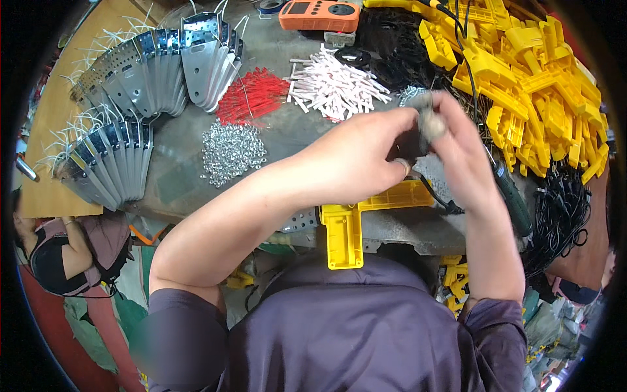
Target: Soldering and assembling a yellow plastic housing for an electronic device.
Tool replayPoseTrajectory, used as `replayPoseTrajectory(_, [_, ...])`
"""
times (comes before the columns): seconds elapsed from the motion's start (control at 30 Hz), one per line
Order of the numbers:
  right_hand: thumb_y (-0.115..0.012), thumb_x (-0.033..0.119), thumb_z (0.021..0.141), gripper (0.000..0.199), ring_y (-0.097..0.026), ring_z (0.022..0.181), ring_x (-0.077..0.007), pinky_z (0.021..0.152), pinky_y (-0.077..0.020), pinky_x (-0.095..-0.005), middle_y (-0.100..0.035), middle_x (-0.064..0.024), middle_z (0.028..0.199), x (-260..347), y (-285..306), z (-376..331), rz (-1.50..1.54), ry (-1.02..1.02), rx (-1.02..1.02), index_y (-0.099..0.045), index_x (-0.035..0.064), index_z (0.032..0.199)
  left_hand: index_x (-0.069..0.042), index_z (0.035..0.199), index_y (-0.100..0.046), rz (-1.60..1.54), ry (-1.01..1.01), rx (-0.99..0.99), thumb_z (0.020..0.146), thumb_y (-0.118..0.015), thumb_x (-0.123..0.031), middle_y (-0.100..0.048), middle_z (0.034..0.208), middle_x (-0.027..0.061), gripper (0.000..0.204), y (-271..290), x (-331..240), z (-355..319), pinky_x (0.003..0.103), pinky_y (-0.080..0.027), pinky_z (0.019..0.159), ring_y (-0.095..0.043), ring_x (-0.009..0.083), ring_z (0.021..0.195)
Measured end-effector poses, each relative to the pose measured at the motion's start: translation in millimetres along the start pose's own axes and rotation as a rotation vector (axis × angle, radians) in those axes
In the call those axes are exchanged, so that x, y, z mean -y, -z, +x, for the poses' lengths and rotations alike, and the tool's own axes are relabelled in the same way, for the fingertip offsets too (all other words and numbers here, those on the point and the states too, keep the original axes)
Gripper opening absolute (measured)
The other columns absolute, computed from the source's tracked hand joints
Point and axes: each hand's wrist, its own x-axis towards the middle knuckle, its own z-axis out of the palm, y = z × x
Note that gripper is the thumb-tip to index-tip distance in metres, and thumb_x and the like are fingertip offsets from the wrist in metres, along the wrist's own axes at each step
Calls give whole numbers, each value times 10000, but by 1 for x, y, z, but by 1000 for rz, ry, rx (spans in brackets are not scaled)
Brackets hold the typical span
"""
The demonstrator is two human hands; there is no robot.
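My left hand (366, 157) reaches across the bench with its fingers bent and pinched, a ring on one of them. Close beside it, my right hand (464, 157) curls inward, partly smeared by motion. Between the fingertips is a small greyish piece (430, 121), too blurred to name. Below the hands, a yellow plastic housing (344, 235) lies at the bench edge with its hollow, ribbed side up. A perforated metal plate (302, 221) pokes out to its left. A black cable (434, 191) runs under my right hand near the housing's right arm.
Metal plates with white wires (130, 72) fan out at left. Small metal nuts (233, 150), red pieces (251, 98) and white tubes (336, 85) lie in heaps. An orange meter (320, 14) is behind. Yellow housings (542, 85), black cables (558, 215) and a dark green-handled tool (513, 199) crowd the right.
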Motion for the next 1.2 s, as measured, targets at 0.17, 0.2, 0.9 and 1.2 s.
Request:
replayPoseTrajectory(0.17, [-546, 135, 922, 223, -473, 806, -76, 707, -413, -234, -507, -5, 890, -1, -13, -36, 35, -122, 39, -469, 13, 1092, -8, 1120, -458, -274, 64, -40, 783, -586, 54, -557, 983, 45, 365, 5, -10, -20, 266, -451, 883, -549, 105, 960])
replayPoseTrajectory(0.2, [-563, 113, 899, 212, -472, 791, -80, 682, -412, -239, -504, -5, 869, -3, -15, -39, -8, -41, 30, -475, 14, 1065, -8, 1120, -458, -275, 68, -39, 783, -586, 54, -557, 983, 45, 365, 6, -10, -25, 266, -451, 883, -549, 105, 960])
replayPoseTrajectory(0.9, [-503, -86, 832, 354, -561, 914, -88, 773, -481, -259, -630, -51, 1002, -5, -20, -30, 44, -66, 150, -566, -16, 1173, -52, 971, -515, 391, -519, -536, 598, -782, -35, -574, 941, 144, 460, -44, -6, -58, 419, -488, 741, -588, 313, 815])
replayPoseTrajectory(1.2, [-547, 50, 790, 149, -524, 769, -187, 677, -425, -289, -545, -92, 842, 4, -2, -25, -331, 187, 337, -560, -3, 929, -23, 862, -544, 336, -498, -565, 606, -713, 14, -582, 897, 138, 309, -37, 5, -66, 486, -494, 818, -592, 341, 822])
